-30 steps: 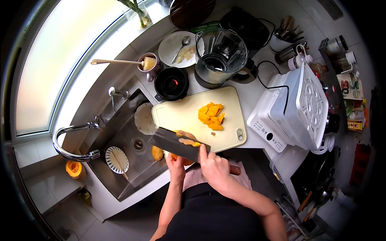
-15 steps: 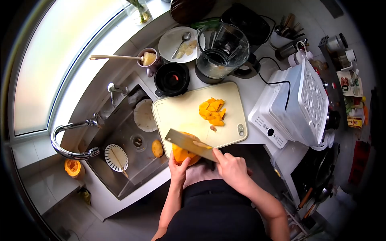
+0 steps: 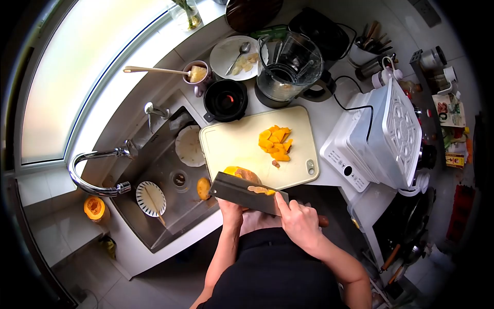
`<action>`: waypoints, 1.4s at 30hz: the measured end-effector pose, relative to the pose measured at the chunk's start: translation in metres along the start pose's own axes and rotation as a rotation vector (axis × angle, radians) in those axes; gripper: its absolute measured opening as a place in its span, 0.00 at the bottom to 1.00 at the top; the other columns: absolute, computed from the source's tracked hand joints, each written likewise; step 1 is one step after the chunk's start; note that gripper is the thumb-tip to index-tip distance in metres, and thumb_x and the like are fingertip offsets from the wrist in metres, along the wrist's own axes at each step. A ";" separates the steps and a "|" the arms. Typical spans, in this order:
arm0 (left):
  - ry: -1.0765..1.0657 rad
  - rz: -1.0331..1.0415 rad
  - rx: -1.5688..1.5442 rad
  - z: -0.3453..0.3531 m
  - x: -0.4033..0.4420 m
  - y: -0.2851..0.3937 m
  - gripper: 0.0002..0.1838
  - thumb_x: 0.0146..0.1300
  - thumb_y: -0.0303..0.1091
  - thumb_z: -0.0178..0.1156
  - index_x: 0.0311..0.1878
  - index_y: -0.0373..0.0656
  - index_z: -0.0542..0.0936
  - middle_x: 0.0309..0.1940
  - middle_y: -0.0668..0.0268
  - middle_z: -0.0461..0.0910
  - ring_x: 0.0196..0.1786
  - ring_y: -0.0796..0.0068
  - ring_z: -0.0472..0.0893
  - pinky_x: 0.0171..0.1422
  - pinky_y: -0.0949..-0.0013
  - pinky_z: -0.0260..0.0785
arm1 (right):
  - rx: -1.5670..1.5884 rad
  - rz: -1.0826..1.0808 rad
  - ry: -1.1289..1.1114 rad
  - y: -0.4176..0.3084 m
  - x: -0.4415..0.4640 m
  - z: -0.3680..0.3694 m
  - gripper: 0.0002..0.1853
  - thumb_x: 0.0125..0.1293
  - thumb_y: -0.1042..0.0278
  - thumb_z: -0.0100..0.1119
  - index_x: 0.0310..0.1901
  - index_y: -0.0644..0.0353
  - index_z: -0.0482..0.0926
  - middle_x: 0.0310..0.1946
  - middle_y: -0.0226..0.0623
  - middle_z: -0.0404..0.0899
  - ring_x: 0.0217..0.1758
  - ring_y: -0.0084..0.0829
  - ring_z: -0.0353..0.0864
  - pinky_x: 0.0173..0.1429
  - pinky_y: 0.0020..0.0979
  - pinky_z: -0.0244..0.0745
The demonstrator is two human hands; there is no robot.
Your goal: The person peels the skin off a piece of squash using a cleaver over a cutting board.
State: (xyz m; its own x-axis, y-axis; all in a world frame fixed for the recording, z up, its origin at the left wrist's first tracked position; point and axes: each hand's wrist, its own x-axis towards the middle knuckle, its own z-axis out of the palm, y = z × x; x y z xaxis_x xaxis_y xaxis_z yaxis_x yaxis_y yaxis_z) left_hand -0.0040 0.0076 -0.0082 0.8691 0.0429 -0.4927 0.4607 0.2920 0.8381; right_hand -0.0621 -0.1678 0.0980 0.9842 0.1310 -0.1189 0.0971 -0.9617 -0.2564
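Observation:
My right hand (image 3: 300,222) is closed on the handle of a cleaver (image 3: 236,193), its forefinger laid along the blade. Bits of peel cling to the blade's face. Behind the blade, at the near edge of the cream cutting board (image 3: 229,139), is a chunk of pumpkin (image 3: 241,172) with orange flesh and some skin. My left hand (image 3: 231,212) grips it from below and the left; the cleaver hides most of its fingers. Cut pumpkin pieces (image 3: 275,140) lie heaped on the board, with a small brown scrap (image 3: 276,164) beside them.
To the left, the sink (image 3: 172,226) holds a potato (image 3: 204,188), a striped dish (image 3: 150,198) and a white bowl (image 3: 189,146). Behind the board stand a black pot (image 3: 225,100) and a blender jug (image 3: 289,67). A white appliance (image 3: 370,134) sits at right.
The cleaver has come lower and its blade face has turned, now covering more of the pumpkin and my left fingers. The whole view has shifted slightly.

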 end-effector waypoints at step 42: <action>-0.010 0.009 0.007 0.010 -0.024 -0.017 0.21 0.62 0.24 0.69 0.57 0.35 0.77 0.48 0.65 0.82 0.48 0.76 0.81 0.56 0.70 0.73 | 0.246 0.244 -0.179 0.017 0.025 -0.010 0.19 0.62 0.70 0.61 0.55 0.61 0.80 0.23 0.45 0.80 0.25 0.46 0.84 0.32 0.45 0.80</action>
State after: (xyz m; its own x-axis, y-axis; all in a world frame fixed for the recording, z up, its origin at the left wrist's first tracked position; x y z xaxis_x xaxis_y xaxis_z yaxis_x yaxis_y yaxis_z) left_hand -0.0309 -0.0076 -0.0082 0.8749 0.0353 -0.4831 0.4544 0.2854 0.8438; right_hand -0.0348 -0.1835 0.1002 0.9306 -0.0336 -0.3644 -0.1965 -0.8860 -0.4200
